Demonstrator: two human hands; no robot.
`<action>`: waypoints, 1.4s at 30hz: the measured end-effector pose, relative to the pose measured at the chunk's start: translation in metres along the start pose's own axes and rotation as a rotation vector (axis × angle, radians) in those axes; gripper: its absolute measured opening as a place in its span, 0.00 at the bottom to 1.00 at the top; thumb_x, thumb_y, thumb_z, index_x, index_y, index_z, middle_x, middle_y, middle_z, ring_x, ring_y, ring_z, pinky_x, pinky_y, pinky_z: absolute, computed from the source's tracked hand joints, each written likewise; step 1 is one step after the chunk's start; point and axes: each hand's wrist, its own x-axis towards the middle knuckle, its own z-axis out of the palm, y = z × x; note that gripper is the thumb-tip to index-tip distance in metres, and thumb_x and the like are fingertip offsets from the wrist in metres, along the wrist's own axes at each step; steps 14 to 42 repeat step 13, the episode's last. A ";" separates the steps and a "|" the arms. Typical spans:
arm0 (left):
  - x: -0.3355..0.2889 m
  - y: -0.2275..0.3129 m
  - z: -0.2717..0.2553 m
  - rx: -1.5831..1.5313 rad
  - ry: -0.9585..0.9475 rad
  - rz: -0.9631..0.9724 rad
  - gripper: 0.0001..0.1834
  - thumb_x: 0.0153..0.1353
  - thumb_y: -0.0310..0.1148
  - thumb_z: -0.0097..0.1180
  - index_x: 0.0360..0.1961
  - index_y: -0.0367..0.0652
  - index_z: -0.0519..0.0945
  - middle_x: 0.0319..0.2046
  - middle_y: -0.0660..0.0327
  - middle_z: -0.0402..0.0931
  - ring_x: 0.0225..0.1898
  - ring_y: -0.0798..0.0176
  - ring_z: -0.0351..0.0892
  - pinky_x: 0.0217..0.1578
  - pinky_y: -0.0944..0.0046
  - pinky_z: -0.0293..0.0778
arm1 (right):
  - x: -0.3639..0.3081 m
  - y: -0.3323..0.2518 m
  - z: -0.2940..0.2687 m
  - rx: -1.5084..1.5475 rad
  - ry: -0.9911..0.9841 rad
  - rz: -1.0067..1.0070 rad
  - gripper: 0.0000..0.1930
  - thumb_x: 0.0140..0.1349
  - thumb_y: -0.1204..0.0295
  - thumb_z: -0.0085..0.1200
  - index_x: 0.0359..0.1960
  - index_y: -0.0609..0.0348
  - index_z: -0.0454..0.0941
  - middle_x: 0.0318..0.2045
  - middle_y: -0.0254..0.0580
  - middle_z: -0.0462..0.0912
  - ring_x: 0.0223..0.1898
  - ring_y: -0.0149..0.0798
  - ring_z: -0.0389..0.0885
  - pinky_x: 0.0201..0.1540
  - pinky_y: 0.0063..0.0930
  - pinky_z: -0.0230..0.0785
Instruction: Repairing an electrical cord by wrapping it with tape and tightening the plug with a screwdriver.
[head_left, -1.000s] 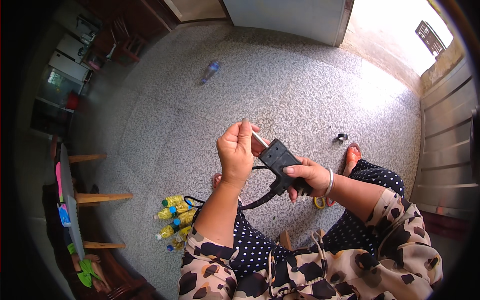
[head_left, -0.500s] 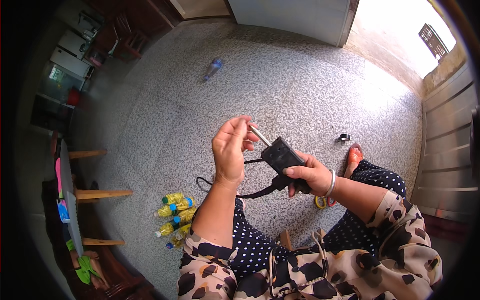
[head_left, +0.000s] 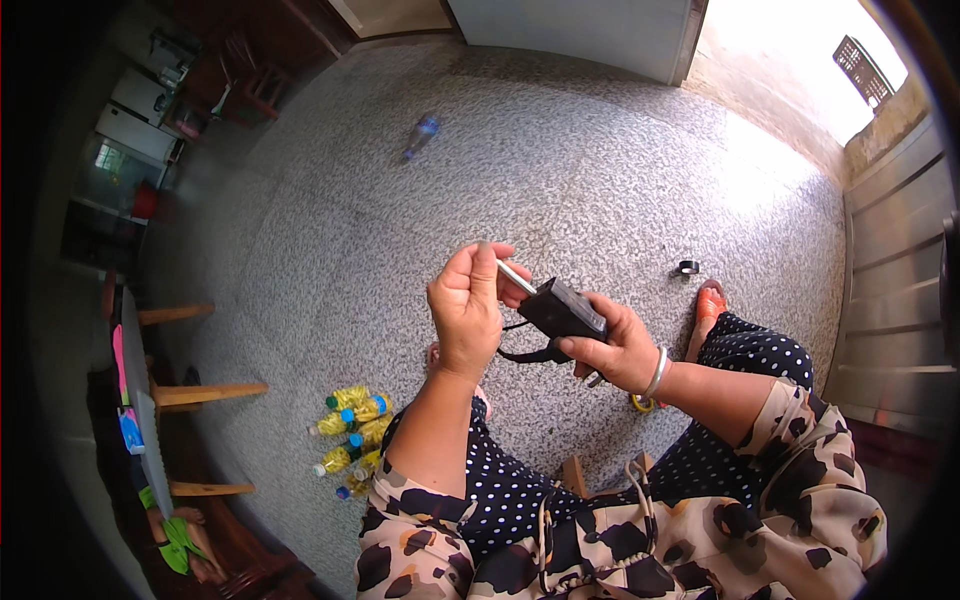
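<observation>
The right hand (head_left: 620, 350) grips a black boxy device (head_left: 562, 310); the left hand (head_left: 467, 310) pinches what looks like its thin silver rod (head_left: 516, 277).

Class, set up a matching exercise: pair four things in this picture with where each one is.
Things:
1. black box-shaped device
2. thin silver rod
3. yellow bottles with blue caps
4. small black ring-shaped object

Places:
A. pinched in the left hand
B. floor, beyond the orange sandal
C. held in the right hand
D. floor, near wooden legs

Pairs: 1-C, 2-A, 3-D, 4-B.
</observation>
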 end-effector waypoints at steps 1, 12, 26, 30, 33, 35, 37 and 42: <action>-0.003 -0.004 0.007 0.031 0.010 0.049 0.08 0.63 0.29 0.49 0.38 0.35 0.75 0.21 0.63 0.77 0.21 0.75 0.74 0.24 0.75 0.72 | 0.000 0.002 -0.001 -0.044 0.034 -0.003 0.25 0.52 0.71 0.61 0.51 0.61 0.67 0.28 0.35 0.77 0.22 0.24 0.76 0.23 0.18 0.70; 0.002 -0.002 -0.004 -0.043 0.034 -0.152 0.12 0.65 0.34 0.47 0.38 0.35 0.76 0.25 0.56 0.79 0.19 0.73 0.74 0.23 0.74 0.72 | 0.007 -0.006 -0.003 -0.775 0.245 -0.445 0.26 0.46 0.71 0.64 0.49 0.58 0.69 0.37 0.52 0.80 0.38 0.46 0.82 0.39 0.32 0.74; 0.002 -0.003 -0.003 -0.098 0.041 -0.137 0.11 0.64 0.34 0.48 0.38 0.35 0.76 0.25 0.57 0.79 0.19 0.73 0.74 0.23 0.75 0.71 | 0.008 -0.011 -0.004 -0.821 0.246 -0.420 0.26 0.47 0.71 0.63 0.49 0.57 0.69 0.38 0.51 0.80 0.40 0.44 0.81 0.41 0.34 0.73; 0.002 -0.003 -0.003 -0.098 0.041 -0.137 0.11 0.64 0.34 0.48 0.38 0.35 0.76 0.25 0.57 0.79 0.19 0.73 0.74 0.23 0.75 0.71 | 0.008 -0.011 -0.004 -0.821 0.246 -0.420 0.26 0.47 0.71 0.63 0.49 0.57 0.69 0.38 0.51 0.80 0.40 0.44 0.81 0.41 0.34 0.73; 0.002 -0.003 -0.003 -0.098 0.041 -0.137 0.11 0.64 0.34 0.48 0.38 0.35 0.76 0.25 0.57 0.79 0.19 0.73 0.74 0.23 0.75 0.71 | 0.008 -0.011 -0.004 -0.821 0.246 -0.420 0.26 0.47 0.71 0.63 0.49 0.57 0.69 0.38 0.51 0.80 0.40 0.44 0.81 0.41 0.34 0.73; 0.002 -0.003 -0.003 -0.098 0.041 -0.137 0.11 0.64 0.34 0.48 0.38 0.35 0.76 0.25 0.57 0.79 0.19 0.73 0.74 0.23 0.75 0.71 | 0.008 -0.011 -0.004 -0.821 0.246 -0.420 0.26 0.47 0.71 0.63 0.49 0.57 0.69 0.38 0.51 0.80 0.40 0.44 0.81 0.41 0.34 0.73; 0.002 -0.003 -0.003 -0.098 0.041 -0.137 0.11 0.64 0.34 0.48 0.38 0.35 0.76 0.25 0.57 0.79 0.19 0.73 0.74 0.23 0.75 0.71 | 0.008 -0.011 -0.004 -0.821 0.246 -0.420 0.26 0.47 0.71 0.63 0.49 0.57 0.69 0.38 0.51 0.80 0.40 0.44 0.81 0.41 0.34 0.73; 0.002 -0.003 -0.003 -0.098 0.041 -0.137 0.11 0.64 0.34 0.48 0.38 0.35 0.76 0.25 0.57 0.79 0.19 0.73 0.74 0.23 0.75 0.71 | 0.008 -0.011 -0.004 -0.821 0.246 -0.420 0.26 0.47 0.71 0.63 0.49 0.57 0.69 0.38 0.51 0.80 0.40 0.44 0.81 0.41 0.34 0.73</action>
